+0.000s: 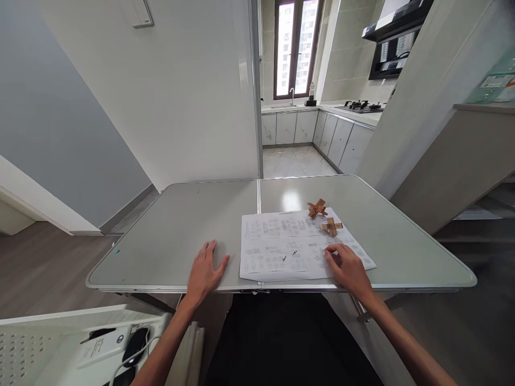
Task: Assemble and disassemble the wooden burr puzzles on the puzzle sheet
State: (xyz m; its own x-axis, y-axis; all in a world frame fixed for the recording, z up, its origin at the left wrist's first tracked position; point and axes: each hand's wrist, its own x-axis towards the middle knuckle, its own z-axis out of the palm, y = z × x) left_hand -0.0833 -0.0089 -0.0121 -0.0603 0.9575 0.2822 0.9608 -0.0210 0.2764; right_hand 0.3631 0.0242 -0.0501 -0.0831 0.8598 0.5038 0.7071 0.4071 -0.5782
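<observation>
My left hand [205, 271] lies flat on the grey folding table [169, 236], fingers spread, just left of a printed instruction sheet [289, 244]. My right hand [348, 268] rests on the sheet's right part, fingers loosely curled, holding nothing. Two wooden cross-shaped puzzles sit beyond the right hand: one [317, 208] at the sheet's far edge, the other [332, 227] on the sheet, a short way from my fingertips.
A white perforated shelf [48, 338] with a power bank [105, 344] and cables stands at my lower left. Behind the table a doorway opens into a kitchen [317, 123]. A counter wall [454, 155] rises to the right.
</observation>
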